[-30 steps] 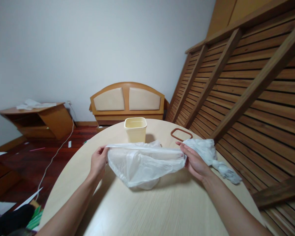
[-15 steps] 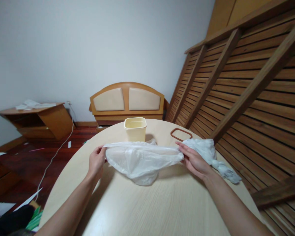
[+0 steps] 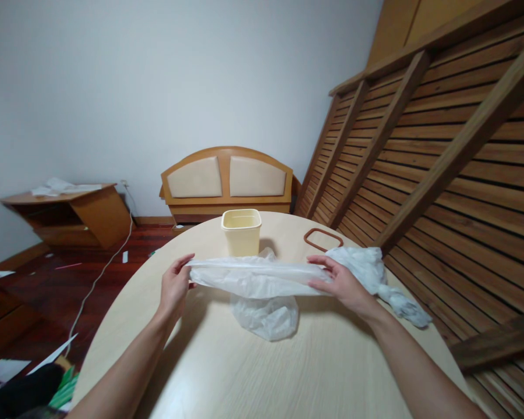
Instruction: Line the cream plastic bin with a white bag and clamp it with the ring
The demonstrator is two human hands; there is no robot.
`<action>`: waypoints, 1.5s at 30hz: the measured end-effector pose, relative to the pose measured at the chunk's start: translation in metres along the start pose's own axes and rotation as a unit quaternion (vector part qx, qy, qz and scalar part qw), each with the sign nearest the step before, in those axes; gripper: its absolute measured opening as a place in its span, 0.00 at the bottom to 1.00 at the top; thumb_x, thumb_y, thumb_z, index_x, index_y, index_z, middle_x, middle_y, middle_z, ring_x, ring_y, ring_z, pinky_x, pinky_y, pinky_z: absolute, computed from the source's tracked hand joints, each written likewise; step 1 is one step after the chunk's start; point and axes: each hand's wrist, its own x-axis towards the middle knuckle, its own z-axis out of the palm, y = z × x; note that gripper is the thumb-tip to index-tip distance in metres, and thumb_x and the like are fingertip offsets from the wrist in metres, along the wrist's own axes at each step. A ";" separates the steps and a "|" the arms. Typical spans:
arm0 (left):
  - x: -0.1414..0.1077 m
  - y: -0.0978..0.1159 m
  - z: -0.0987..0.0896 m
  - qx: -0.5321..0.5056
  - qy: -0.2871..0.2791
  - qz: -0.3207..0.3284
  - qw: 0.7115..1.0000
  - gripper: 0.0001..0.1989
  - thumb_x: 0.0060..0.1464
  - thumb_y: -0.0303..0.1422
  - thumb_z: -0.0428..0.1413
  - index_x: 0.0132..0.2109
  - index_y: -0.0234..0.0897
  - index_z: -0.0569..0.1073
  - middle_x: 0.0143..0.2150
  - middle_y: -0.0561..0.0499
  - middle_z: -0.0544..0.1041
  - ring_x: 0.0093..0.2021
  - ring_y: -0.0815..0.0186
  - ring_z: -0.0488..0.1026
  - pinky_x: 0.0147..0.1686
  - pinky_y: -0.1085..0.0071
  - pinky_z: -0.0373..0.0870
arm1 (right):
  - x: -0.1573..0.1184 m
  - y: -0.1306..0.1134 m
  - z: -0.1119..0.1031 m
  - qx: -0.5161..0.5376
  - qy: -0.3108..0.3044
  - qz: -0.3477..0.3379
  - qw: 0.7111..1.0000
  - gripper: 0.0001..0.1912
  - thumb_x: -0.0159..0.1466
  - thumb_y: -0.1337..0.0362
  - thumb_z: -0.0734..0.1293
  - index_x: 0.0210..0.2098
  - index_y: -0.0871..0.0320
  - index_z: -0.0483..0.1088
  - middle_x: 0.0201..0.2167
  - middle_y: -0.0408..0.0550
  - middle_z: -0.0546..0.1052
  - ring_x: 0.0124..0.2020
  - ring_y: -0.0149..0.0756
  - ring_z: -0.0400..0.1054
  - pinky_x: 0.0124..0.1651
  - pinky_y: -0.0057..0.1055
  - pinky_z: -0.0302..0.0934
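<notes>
A thin white plastic bag (image 3: 262, 282) is stretched sideways between my two hands, its lower part drooping toward the tabletop. My left hand (image 3: 176, 285) pinches the bag's left end, thumb on top. At the other end, my right hand (image 3: 338, 285) grips the edge, with the index finger lifted and the other fingers around the plastic. Just behind the bag stands a pale yellow plastic bin (image 3: 241, 235), upright, its base partly covered by the bag. A brown rounded rectangular ring (image 3: 323, 238) lies flat beyond my right hand.
The round light wood table (image 3: 244, 372) carries a crumpled bundle of white plastic bags (image 3: 362, 267) by my right forearm. Wooden slatted panels (image 3: 441, 174) lean close on the right. A headboard (image 3: 226, 174) stands behind, and a low cabinet (image 3: 91, 215) at the left.
The bag's upper edge has folded and opened slightly, and its lower part now hangs further right and lower. My right hand's fingers have shifted their hold on the edge.
</notes>
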 end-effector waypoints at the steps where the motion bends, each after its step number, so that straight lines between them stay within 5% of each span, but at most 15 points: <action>1: 0.000 0.000 0.000 0.001 0.001 -0.004 1.000 0.24 0.36 0.37 0.57 0.44 0.33 0.79 0.29 0.51 0.75 0.22 0.70 0.67 0.18 0.77 0.62 | 0.001 0.003 0.000 -0.045 -0.001 -0.002 0.999 0.29 0.48 0.57 0.78 0.49 0.57 0.73 0.39 0.48 0.78 0.37 0.39 0.71 0.38 0.32 0.64; 6: 0.002 0.002 0.000 -0.030 0.017 0.002 0.999 0.20 0.33 0.35 0.54 0.37 0.34 0.77 0.25 0.54 0.72 0.21 0.70 0.65 0.19 0.76 0.61 | 0.003 0.012 -0.001 -0.121 0.042 0.007 0.992 0.23 0.52 0.61 0.71 0.47 0.59 0.75 0.22 0.40 0.71 0.24 0.34 0.64 0.27 0.29 0.56; 12: -0.003 0.007 0.001 -0.057 0.019 0.051 0.997 0.21 0.33 0.35 0.58 0.39 0.34 0.75 0.41 0.48 0.77 0.25 0.71 0.67 0.19 0.77 0.60 | 0.009 0.014 -0.008 -0.065 0.139 -0.016 0.988 0.16 0.52 0.62 0.69 0.41 0.56 0.75 0.38 0.50 0.80 0.34 0.40 0.73 0.33 0.32 0.65; 16: -0.008 0.010 0.001 -0.007 -0.042 0.078 0.996 0.23 0.38 0.40 0.62 0.42 0.33 0.77 0.42 0.45 0.79 0.22 0.72 0.65 0.15 0.77 0.57 | 0.010 0.011 -0.011 -0.053 0.150 0.032 0.987 0.15 0.56 0.58 0.67 0.41 0.56 0.76 0.33 0.49 0.81 0.34 0.45 0.74 0.32 0.34 0.67; 20: -0.012 0.011 0.001 0.079 -0.130 0.048 0.987 0.28 0.38 0.45 0.66 0.46 0.33 0.78 0.36 0.47 0.79 0.19 0.73 0.64 0.12 0.77 0.57 | 0.007 0.005 -0.012 -0.044 0.153 0.032 0.987 0.20 0.55 0.54 0.71 0.44 0.57 0.75 0.35 0.49 0.81 0.35 0.46 0.75 0.35 0.36 0.68; 24: -0.013 0.013 0.000 0.114 -0.138 0.045 0.983 0.22 0.37 0.42 0.65 0.39 0.32 0.79 0.24 0.52 0.74 0.15 0.72 0.62 0.11 0.77 0.56 | 0.007 0.002 -0.016 -0.050 0.162 -0.022 0.985 0.22 0.49 0.59 0.74 0.43 0.57 0.74 0.41 0.52 0.80 0.43 0.47 0.74 0.40 0.35 0.68; 30: -0.008 0.015 -0.006 0.148 -0.077 0.126 0.978 0.20 0.47 0.43 0.57 0.42 0.34 0.77 0.40 0.44 0.79 0.17 0.71 0.64 0.13 0.71 0.63 | 0.003 -0.002 -0.017 -0.044 0.172 0.033 0.984 0.22 0.50 0.63 0.68 0.46 0.55 0.72 0.51 0.52 0.77 0.30 0.36 0.69 0.18 0.24 0.53; 34: -0.018 0.018 -0.008 0.287 -0.047 0.271 0.918 0.21 0.51 0.43 0.57 0.49 0.37 0.76 0.56 0.38 0.73 0.40 0.55 0.77 0.35 0.59 0.77 | -0.004 -0.014 -0.008 0.032 0.122 0.021 0.992 0.21 0.54 0.58 0.71 0.46 0.55 0.72 0.52 0.52 0.75 0.26 0.29 0.63 0.16 0.21 0.52; 37: -0.045 0.022 -0.002 0.333 -0.010 0.430 0.839 0.17 0.56 0.39 0.57 0.51 0.38 0.75 0.59 0.36 0.69 0.57 0.46 0.70 0.54 0.50 0.70 | -0.010 -0.024 0.000 0.089 0.097 0.012 0.991 0.21 0.55 0.55 0.73 0.45 0.56 0.72 0.49 0.51 0.74 0.27 0.28 0.63 0.17 0.20 0.55; 41: -0.087 0.014 0.016 0.299 -0.197 0.571 0.739 0.06 0.59 0.28 0.56 0.44 0.40 0.72 0.41 0.45 0.76 0.41 0.60 0.75 0.41 0.65 0.74 | -0.019 -0.035 0.010 0.143 0.052 -0.004 0.988 0.21 0.58 0.54 0.72 0.48 0.53 0.73 0.48 0.50 0.72 0.32 0.30 0.65 0.23 0.21 0.63; 45: -0.105 -0.006 0.035 0.314 -0.238 0.605 0.692 0.07 0.62 0.27 0.55 0.47 0.39 0.72 0.45 0.45 0.78 0.41 0.61 0.76 0.38 0.66 0.74 | -0.027 -0.039 0.021 0.200 -0.023 -0.066 0.977 0.23 0.59 0.58 0.72 0.54 0.48 0.71 0.57 0.50 0.69 0.40 0.34 0.67 0.30 0.22 0.70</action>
